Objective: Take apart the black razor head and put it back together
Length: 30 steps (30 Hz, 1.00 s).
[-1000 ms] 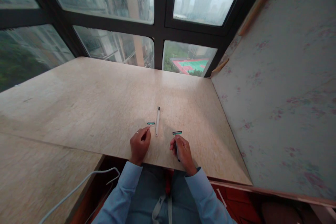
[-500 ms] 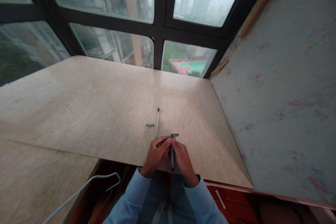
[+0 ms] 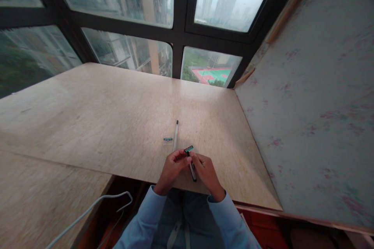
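Note:
Between my two hands is a razor (image 3: 193,172) with a dark and pale handle and a black-and-green head tilted up to the right. My left hand (image 3: 172,169) pinches it from the left, near the neck below the head. On the other side, my right hand (image 3: 206,173) has thumb and fingers closed on the upper handle. Past my left fingers lies a thin pale stick (image 3: 175,136) with a dark tip, its near end close to that hand. Left of the stick rests a loose razor cartridge (image 3: 168,139), green and black.
The beige stone-like countertop (image 3: 117,124) runs back to dark-framed windows (image 3: 177,58). A floral-papered wall (image 3: 315,124) bounds the right side. At the lower left, a white cable (image 3: 96,204) loops over a dark gap beside another counter section.
The razor has turned in my hands: its head has shifted left and now slants, and the handle's lower end has swung right and up. The stick and loose cartridge stay put.

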{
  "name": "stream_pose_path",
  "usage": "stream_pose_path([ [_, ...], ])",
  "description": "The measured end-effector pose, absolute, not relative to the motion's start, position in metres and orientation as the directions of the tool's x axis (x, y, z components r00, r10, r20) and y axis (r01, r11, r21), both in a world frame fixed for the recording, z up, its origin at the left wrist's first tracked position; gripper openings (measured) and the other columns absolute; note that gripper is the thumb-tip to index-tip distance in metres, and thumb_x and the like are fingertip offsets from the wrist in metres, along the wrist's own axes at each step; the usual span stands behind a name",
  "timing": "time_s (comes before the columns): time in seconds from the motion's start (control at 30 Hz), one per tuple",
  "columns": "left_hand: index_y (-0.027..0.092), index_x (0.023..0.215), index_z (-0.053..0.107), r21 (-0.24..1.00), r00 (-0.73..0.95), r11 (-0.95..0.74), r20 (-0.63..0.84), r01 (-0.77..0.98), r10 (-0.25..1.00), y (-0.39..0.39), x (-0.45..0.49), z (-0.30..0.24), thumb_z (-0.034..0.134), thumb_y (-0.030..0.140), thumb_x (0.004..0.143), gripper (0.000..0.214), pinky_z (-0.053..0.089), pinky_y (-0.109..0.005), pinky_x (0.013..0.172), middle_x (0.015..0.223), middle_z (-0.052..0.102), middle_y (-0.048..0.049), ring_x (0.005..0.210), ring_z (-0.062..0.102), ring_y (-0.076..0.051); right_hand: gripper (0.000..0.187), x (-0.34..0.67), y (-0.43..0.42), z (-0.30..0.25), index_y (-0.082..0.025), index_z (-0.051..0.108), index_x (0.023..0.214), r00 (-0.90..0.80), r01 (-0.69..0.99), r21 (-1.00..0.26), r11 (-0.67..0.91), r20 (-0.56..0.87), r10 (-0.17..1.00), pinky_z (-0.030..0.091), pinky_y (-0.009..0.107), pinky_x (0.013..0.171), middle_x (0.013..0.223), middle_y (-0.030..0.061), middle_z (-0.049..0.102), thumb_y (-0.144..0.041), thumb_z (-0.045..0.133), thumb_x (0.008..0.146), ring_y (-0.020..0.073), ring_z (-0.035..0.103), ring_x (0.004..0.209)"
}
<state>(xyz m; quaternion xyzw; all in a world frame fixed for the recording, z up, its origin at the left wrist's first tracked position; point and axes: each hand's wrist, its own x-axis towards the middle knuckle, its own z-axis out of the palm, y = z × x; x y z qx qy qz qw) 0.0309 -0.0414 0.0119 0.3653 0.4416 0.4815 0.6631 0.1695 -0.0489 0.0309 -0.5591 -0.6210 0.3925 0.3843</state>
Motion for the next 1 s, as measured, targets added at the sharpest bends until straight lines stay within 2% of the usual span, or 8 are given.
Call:
stream_pose_path([
  [0.1, 0.013, 0.093, 0.067, 0.87, 0.137, 0.31, -0.278, -0.382, 0.951, -0.039, 0.031, 0.015, 0.08, 0.04, 0.067, 0.04, 0.058, -0.03, 0.063, 0.091, 0.073, -0.0084, 0.08, 0.069, -0.021, 0.042, 0.177, -0.047, 0.034, -0.017, 0.068, 0.071, -0.09, 0.458, -0.865, 0.207, 0.186, 0.978, 0.041, 0.026, 0.057, 0.064, 0.003, 0.063, -0.043, 0.047, 0.097, 0.0157, 0.058, 0.062],
  [0.2, 0.012, 0.099, 0.067, 0.844, 0.181, 0.349, -0.3, -0.407, 0.937, -0.036, 0.03, 0.017, 0.078, 0.041, 0.069, 0.043, 0.058, -0.031, 0.062, 0.088, 0.074, -0.0092, 0.072, 0.071, -0.021, 0.023, 0.186, -0.042, 0.035, -0.019, 0.069, 0.098, -0.036, 0.433, -0.847, 0.307, 0.324, 0.945, 0.047, 0.026, 0.061, 0.084, 0.0055, 0.067, -0.038, 0.058, 0.092, 0.0161, 0.061, 0.07],
  [0.3, 0.011, 0.103, 0.067, 0.846, 0.247, 0.364, -0.286, -0.389, 0.926, -0.036, 0.027, 0.017, 0.077, 0.04, 0.071, 0.044, 0.057, -0.03, 0.061, 0.086, 0.075, -0.0099, 0.066, 0.071, -0.02, 0.031, 0.192, -0.033, 0.035, -0.021, 0.064, 0.116, -0.099, 0.373, -0.835, 0.405, 0.399, 0.912, 0.05, 0.027, 0.063, 0.101, 0.0077, 0.065, -0.035, 0.064, 0.089, 0.0163, 0.063, 0.077],
  [0.4, 0.01, 0.099, 0.068, 0.856, 0.295, 0.372, -0.274, -0.358, 0.915, -0.036, 0.024, 0.018, 0.077, 0.041, 0.071, 0.042, 0.055, -0.027, 0.058, 0.083, 0.075, -0.0105, 0.063, 0.071, -0.02, 0.02, 0.196, -0.026, 0.034, -0.023, 0.068, 0.11, -0.213, 0.334, -0.818, 0.468, 0.418, 0.883, 0.052, 0.028, 0.07, 0.097, 0.0065, 0.068, -0.03, 0.059, 0.093, 0.0172, 0.064, 0.083],
  [0.5, 0.01, 0.098, 0.069, 0.864, 0.32, 0.39, -0.29, -0.318, 0.902, -0.035, 0.023, 0.019, 0.076, 0.042, 0.072, 0.042, 0.053, -0.026, 0.054, 0.081, 0.075, -0.0104, 0.061, 0.07, -0.02, 0.016, 0.198, -0.022, 0.029, -0.022, 0.071, 0.101, -0.219, 0.339, -0.823, 0.456, 0.402, 0.889, 0.052, 0.029, 0.072, 0.088, 0.0049, 0.07, -0.027, 0.057, 0.094, 0.0174, 0.065, 0.081],
  [0.63, 0.011, 0.102, 0.07, 0.878, 0.319, 0.389, -0.297, -0.28, 0.9, -0.034, 0.023, 0.02, 0.074, 0.041, 0.074, 0.041, 0.054, -0.025, 0.054, 0.082, 0.075, -0.0096, 0.061, 0.07, -0.018, 0.015, 0.199, -0.021, 0.023, -0.021, 0.071, 0.1, -0.198, 0.354, -0.827, 0.437, 0.39, 0.899, 0.052, 0.029, 0.07, 0.085, 0.0047, 0.071, -0.027, 0.058, 0.094, 0.0175, 0.065, 0.078],
  [1.0, 0.013, 0.102, 0.071, 0.918, 0.288, 0.337, -0.272, -0.21, 0.918, -0.039, 0.026, 0.017, 0.07, 0.043, 0.076, 0.04, 0.055, -0.028, 0.056, 0.084, 0.075, -0.0096, 0.064, 0.071, -0.021, 0.018, 0.2, -0.025, 0.019, -0.021, 0.071, 0.099, -0.243, 0.397, -0.748, 0.532, 0.473, 0.847, 0.052, 0.029, 0.071, 0.088, 0.006, 0.071, -0.025, 0.053, 0.096, 0.0172, 0.065, 0.081],
])
